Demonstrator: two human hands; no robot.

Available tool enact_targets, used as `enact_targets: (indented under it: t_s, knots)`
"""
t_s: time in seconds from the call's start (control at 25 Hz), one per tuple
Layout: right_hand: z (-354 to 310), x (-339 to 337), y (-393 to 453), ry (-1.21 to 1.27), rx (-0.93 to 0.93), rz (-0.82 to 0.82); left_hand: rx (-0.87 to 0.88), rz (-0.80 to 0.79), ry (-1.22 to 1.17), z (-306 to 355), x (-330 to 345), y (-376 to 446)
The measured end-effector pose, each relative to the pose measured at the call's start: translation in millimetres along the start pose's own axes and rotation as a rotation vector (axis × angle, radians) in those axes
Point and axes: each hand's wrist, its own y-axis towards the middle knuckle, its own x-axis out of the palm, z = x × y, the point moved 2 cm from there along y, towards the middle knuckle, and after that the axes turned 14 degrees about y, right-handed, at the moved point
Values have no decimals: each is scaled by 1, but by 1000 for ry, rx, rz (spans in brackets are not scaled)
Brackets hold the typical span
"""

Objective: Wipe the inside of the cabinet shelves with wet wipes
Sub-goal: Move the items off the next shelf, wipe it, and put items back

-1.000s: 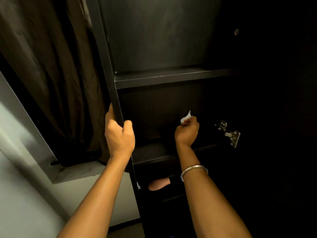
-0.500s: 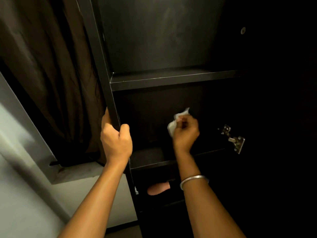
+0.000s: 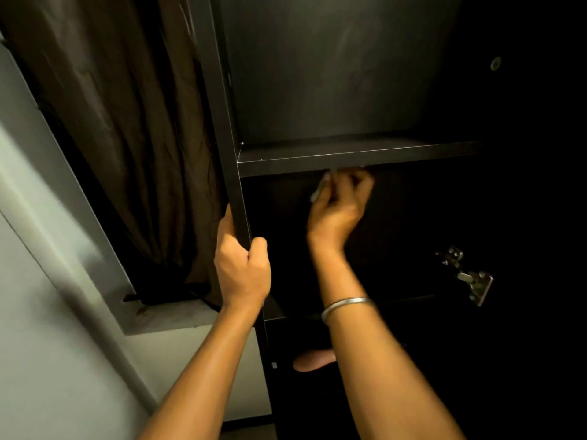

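Note:
A dark cabinet stands open in front of me. My left hand (image 3: 243,269) grips its left side panel (image 3: 222,122), thumb outside and fingers wrapped round the front edge. My right hand (image 3: 340,206) is raised inside the middle compartment, just under the upper shelf (image 3: 349,157). It holds a wet wipe (image 3: 319,192), of which only a pale blurred strip shows beside the fingers. The fingertips reach the underside of that shelf. A lower shelf (image 3: 274,309) lies below my wrist, mostly in shadow.
A metal door hinge (image 3: 470,277) sticks out on the right inner wall. A brown curtain (image 3: 127,138) hangs left of the cabinet above a grey window ledge (image 3: 165,315). A pinkish rounded object (image 3: 313,360) lies in the compartment below.
My right hand has risen with the wipe from the middle of the compartment to the underside of the upper shelf. My left hand keeps its grip on the side panel.

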Motion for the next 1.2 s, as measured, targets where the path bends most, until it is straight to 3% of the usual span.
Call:
enact_targets:
  t_s: [0.04, 0.08, 0.16, 0.2, 0.28, 0.36, 0.44, 0.52, 0.56, 0.64, 0.76, 0.84, 0.88, 1.08, 1.2]
  knots:
    - [2, 22, -22, -10, 10, -272, -1, 5, 7, -1, 0, 1]
    - [2, 33, -37, -181, -159, -518, 0, 8, 16, -1, 0, 2]
    - [12, 19, -38, -447, -360, -826, 1, 8, 27, -2, 0, 2]
    - [9, 16, -21, -506, -278, -854, 7, 8, 27, -2, 1, 1]
    - [4, -8, 29, -467, -297, -607, 27, -3, 30, -1, 2, -3]
    - [7, -44, 54, -420, -432, -319, 25, -6, 28, -3, 3, -1]
    - [14, -49, 44, -379, -295, -147, 23, -7, 6, -2, 4, -2]
    - [10, -20, 22, -275, -113, -103, 23, 14, -5, 0, 3, -1]
    - [10, -7, 11, -268, -128, -110, 28, 26, -1, 0, 2, 0]
    - [12, 10, -4, -263, -202, -297, 43, 25, 7, -3, 3, 2]
    - [18, 16, -32, -439, -344, -842, 50, 30, 34, -9, 6, 4]
    - [24, 18, -43, -552, -578, -984, 50, 41, 35, -13, 7, 6]
    - [24, 17, -44, -572, -596, -1009, 53, 49, 37, -14, 8, 6]
    - [60, -21, -67, -782, -288, -1296, 59, 53, 40, -6, 7, 4]
    - [62, -26, -77, -881, -57, -1236, 49, 59, 48, -4, 7, 3]
